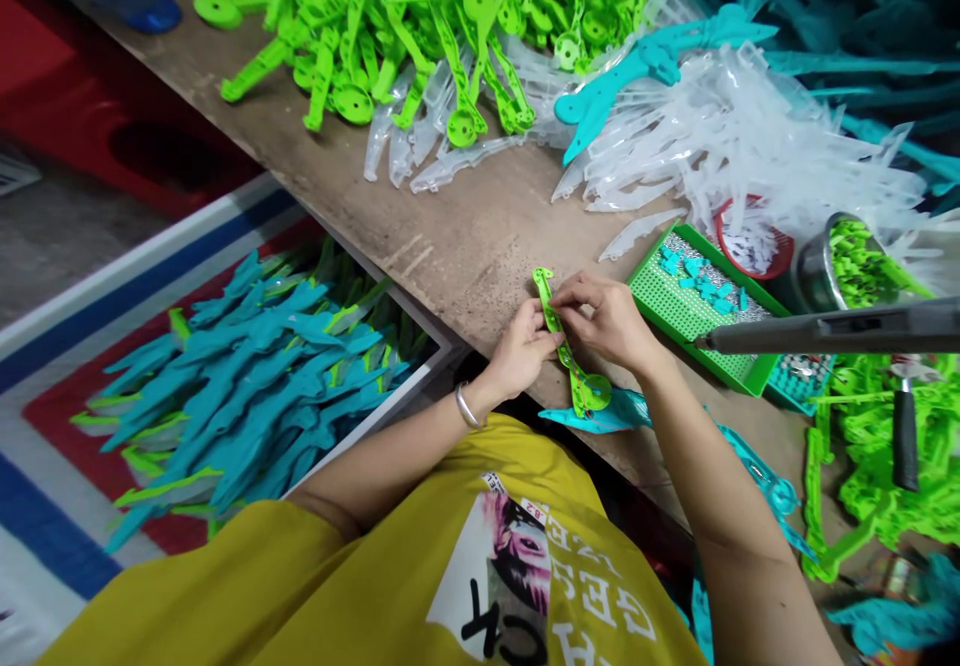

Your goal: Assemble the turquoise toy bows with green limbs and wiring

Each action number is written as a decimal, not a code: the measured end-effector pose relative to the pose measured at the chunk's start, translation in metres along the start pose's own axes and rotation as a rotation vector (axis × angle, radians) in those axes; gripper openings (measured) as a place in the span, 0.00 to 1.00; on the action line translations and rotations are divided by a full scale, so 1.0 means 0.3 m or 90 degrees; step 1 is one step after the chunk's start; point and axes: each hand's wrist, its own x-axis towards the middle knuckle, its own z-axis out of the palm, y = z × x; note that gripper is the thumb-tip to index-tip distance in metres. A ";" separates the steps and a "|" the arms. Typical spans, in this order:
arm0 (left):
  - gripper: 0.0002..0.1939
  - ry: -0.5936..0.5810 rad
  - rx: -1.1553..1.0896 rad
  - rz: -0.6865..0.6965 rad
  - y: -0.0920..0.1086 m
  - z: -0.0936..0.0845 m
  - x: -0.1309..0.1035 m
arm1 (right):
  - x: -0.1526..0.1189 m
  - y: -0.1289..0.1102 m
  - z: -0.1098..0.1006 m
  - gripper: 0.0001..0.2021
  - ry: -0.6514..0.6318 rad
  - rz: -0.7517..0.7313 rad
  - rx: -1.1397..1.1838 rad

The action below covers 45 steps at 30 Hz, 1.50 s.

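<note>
Near the table's front edge, my left hand (pixel 523 348) is closed around the middle of a long green plastic part (pixel 591 392) with a round disc at its near end. My right hand (pixel 604 318) has its fingers pinched together against the upper stretch of the same part; whether a small piece sits between those fingertips is hidden. Under the disc end lies a teal plastic shell (pixel 622 412), partly covered by my right forearm. Another teal shell piece (pixel 759 466) rests to the right of that forearm.
A green basket (pixel 660 298) holds small metal bits and teal pieces. Beside it stand a red bowl (pixel 784 258), a metal bowl (pixel 814 264) and a grey-barrelled tool (pixel 832 331). Green parts (pixel 450 6) and clear blades (pixel 720 136) are heaped behind. Finished-looking teal pieces (pixel 285 376) fill a box at left.
</note>
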 end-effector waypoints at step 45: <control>0.21 0.010 0.022 0.060 -0.031 -0.006 0.016 | 0.031 -0.068 0.043 0.12 0.034 0.252 0.002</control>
